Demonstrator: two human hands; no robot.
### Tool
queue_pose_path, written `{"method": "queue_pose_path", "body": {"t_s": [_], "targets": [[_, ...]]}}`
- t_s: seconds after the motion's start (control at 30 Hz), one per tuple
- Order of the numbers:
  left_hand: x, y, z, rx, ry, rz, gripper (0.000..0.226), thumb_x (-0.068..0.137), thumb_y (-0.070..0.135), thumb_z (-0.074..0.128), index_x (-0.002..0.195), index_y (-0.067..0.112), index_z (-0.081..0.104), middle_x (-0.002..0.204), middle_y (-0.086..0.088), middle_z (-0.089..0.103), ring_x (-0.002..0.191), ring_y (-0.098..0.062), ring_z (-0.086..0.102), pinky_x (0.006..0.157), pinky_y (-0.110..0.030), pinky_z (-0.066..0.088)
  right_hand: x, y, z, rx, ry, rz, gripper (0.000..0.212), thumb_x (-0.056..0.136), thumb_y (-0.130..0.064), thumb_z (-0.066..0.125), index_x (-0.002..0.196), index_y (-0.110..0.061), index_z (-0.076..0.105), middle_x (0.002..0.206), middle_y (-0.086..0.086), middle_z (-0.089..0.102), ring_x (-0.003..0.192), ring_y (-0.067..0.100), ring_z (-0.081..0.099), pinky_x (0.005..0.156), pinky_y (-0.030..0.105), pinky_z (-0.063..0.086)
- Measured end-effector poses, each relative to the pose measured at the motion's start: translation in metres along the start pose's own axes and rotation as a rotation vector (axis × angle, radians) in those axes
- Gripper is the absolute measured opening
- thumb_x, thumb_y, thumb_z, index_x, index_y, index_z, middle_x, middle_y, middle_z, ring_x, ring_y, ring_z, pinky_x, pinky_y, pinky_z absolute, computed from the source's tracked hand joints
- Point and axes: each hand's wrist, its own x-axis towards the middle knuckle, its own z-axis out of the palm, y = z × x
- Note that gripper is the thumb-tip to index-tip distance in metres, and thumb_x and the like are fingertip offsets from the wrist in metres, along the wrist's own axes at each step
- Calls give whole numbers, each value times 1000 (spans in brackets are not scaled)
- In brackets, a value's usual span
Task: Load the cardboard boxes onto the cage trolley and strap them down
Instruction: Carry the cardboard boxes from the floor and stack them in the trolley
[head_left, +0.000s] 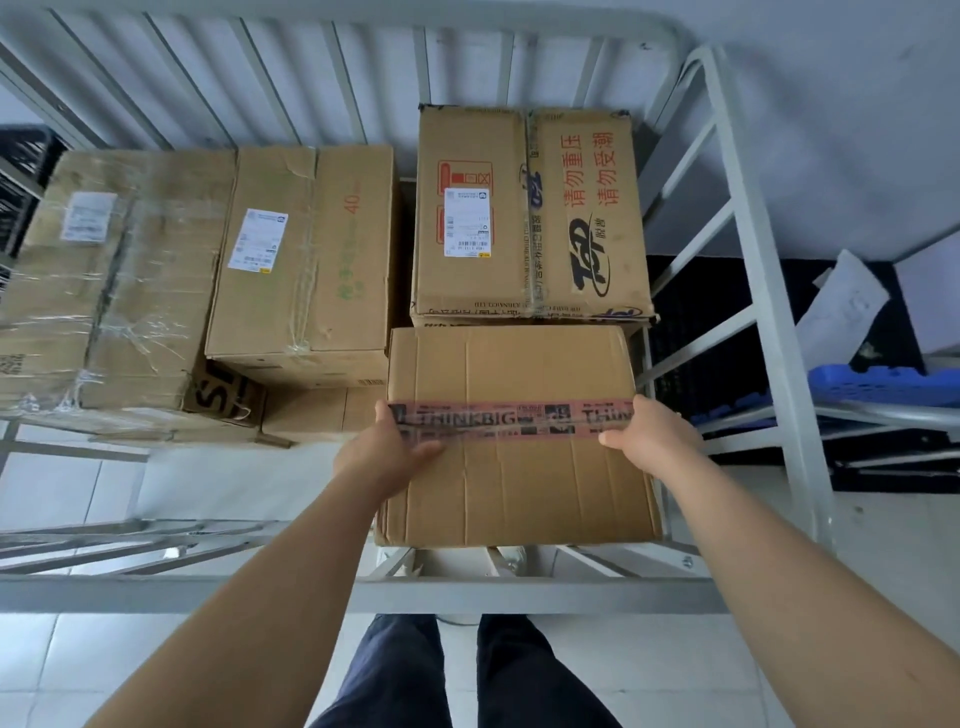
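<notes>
1. Step in hand (judgement): loading, with strapping not yet begun and no strap in view.
2. Left hand (387, 449) grips the left edge of the taped box (519, 483), thumb on top. Right hand (649, 434) grips the right edge the same way.
3. Taped box sits at frame centre, in the near-right corner of the cage trolley (757, 260). Cannot tell whether it rests fully or is partly carried.
4. Next move (judgement): seat it flush against the printed box (530, 218) just beyond at 12 o'clock, then let go.
5. Writing:
   - pink tape (509, 418) reads "THINKBIG", repeated;
   - printed box shows "Top", red 请勿重压 / 请勿受潮, and a white shipping label too small to read.
6. At 10 o'clock, a box (306, 249) marked orange "40", with faint green characters I can't read.
7. At 9 o'clock, a film-wrapped box (114, 280) whose label is unreadable.
8. A lower box (223, 397) shows black "ST".
</notes>
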Motion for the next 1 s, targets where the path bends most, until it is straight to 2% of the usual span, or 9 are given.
{"method": "queue_pose_path", "body": {"t_s": [0.1,0.23,0.33,0.43,0.53,0.63,0.73,0.8,1.0], "targets": [[-9,-11,5,-57,19,-1,87,78,68,58,142,19,26,110,-1,65,95,-24,63,79,-41,54,-13,4,10,22,67,-21,36,86,-49,60,109,-23,50,86,-6,57,70,15,56,58,29,50],[-13,-37,-14,-110,62,-9,76,77,67,59,135,26,32,109,3,65,90,-22,64,76,-38,54,-25,-15,5,59,128,-91,38,86,-49,60,114,-25,50,80,-11,50,64,11,49,47,25,36],[-14,-73,-35,-145,86,-40,74,77,66,60,133,25,34,113,2,65,96,-23,62,79,-41,54,-36,-50,14,114,76,-159,31,86,-46,60,109,-28,52,86,-10,57,72,13,56,52,26,43],[-13,-116,-49,-169,78,-105,86,78,59,66,143,20,26,122,-3,62,107,-27,60,88,-44,51,-49,-92,32,127,50,-206,33,88,-43,60,115,-28,49,92,-9,57,76,15,56,50,24,39],[-9,-157,-55,-176,56,-118,89,76,49,73,144,18,24,120,-4,62,106,-26,60,88,-42,51,-54,-137,42,101,74,-241,34,89,-38,60,118,-26,49,95,-9,58,77,16,59,56,28,49],[4,-196,-73,-165,68,-109,85,74,52,73,141,24,27,115,-1,65,100,-26,62,84,-40,53,-55,-178,55,103,51,-234,31,88,-38,61,115,-26,51,98,-7,61,78,16,59,62,31,53],[22,-237,-96,-148,46,-126,87,74,51,74,143,24,28,117,-2,64,102,-26,61,87,-41,52,-61,-221,81,117,14,-215,35,89,-39,61,119,-26,49,98,-6,59,75,16,55,52,25,41],[34,-256,-99,-170,19,-126,87,74,46,76,143,23,29,119,-3,63,104,-25,60,89,-41,51,-59,-244,93,92,59,-203,29,89,-41,59,113,-27,49,95,-7,59,70,15,55,46,24,37],[70,-272,-102,-173,-11,-64,92,77,49,72,148,21,21,123,-3,61,108,-26,59,90,-40,50,-38,-279,86,-25,106,-129,26,91,-44,55,111,-27,52,90,-6,58,74,19,55,51,26,41]]}}
